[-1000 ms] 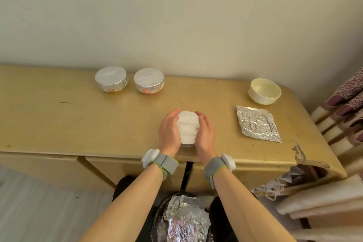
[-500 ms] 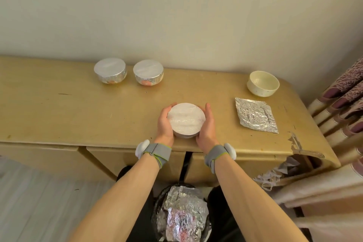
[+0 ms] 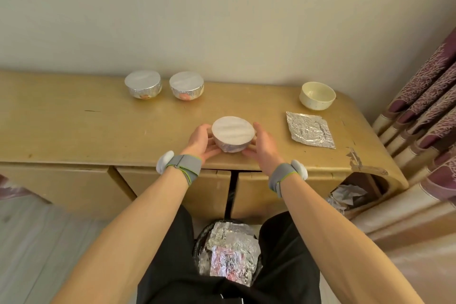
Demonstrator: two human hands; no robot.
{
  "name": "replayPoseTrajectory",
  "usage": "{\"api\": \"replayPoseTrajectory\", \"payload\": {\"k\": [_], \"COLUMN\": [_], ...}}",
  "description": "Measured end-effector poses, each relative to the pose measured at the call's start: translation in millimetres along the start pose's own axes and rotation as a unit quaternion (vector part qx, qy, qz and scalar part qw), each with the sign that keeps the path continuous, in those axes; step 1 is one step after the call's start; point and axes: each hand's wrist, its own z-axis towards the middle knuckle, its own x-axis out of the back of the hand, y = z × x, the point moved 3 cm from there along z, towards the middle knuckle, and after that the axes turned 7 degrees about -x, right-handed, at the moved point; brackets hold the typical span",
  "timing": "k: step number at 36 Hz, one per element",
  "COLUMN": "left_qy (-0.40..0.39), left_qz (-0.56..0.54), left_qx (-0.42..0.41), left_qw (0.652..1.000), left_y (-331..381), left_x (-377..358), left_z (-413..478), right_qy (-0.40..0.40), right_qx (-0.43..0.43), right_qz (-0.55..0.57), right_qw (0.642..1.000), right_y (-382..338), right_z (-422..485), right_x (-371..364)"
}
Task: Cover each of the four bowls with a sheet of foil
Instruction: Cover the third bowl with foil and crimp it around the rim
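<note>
A foil-covered bowl (image 3: 233,131) sits near the desk's front edge. My left hand (image 3: 201,140) cups its left side and my right hand (image 3: 262,142) cups its right side, fingers curled under its base. Two more foil-covered bowls (image 3: 142,82) (image 3: 186,84) stand side by side at the back left. An uncovered cream bowl (image 3: 317,103) stands at the back right. Just in front of that bowl a flat, crinkled foil sheet (image 3: 309,129) lies on the desk.
The yellow wooden desk (image 3: 98,131) runs against the wall, with chipped veneer at its front right corner. A bin of crumpled foil (image 3: 229,249) stands between my legs. Curtains (image 3: 424,118) hang at the right. More crumpled foil (image 3: 345,195) sits under the desk's right end.
My hands have slid from the top of the foil down the bowl's sides to its base. The flat foil top is now fully exposed.
</note>
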Motion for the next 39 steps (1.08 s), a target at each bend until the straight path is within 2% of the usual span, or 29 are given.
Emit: {"api": "replayPoseTrajectory", "payload": {"k": [4,8,13,18,22,28,32,35,39], "left_qy": [-0.016,-0.022,-0.026,-0.043,-0.052,-0.073,-0.102,-0.088,-0.015], "left_qz": [0.001,0.011,0.014,0.009,0.02,0.08,0.175,0.227,0.197], "left_qx": [0.019,0.011,0.014,0.028,0.055,0.077,0.076,0.057,-0.03], "left_qw": [1.0,1.0,0.999,0.999,0.997,0.991,0.976,0.968,0.98], "left_y": [0,-2,-4,-11,-19,-17,-13,-8,11], "left_x": [-4,-17,-27,-26,-22,-12,-1,7,8], "left_z": [-2,-7,-9,-5,-1,0,4,12,27], "right_qy": [-0.012,0.013,0.018,-0.006,-0.043,-0.046,-0.057,-0.017,0.084], "right_qx": [-0.005,0.009,0.006,-0.009,-0.009,-0.016,-0.006,-0.001,0.035], "right_qz": [0.066,-0.014,0.001,0.048,0.076,0.092,0.085,0.073,0.004], "right_qw": [0.998,1.0,1.0,0.999,0.996,0.995,0.995,0.997,0.996], "right_y": [-9,-10,-4,-17,-7,-11,-15,-18,-5], "right_z": [-3,7,37,5,24,27,30,30,36], "right_x": [0,-4,1,-3,-1,4,1,0,7]}}
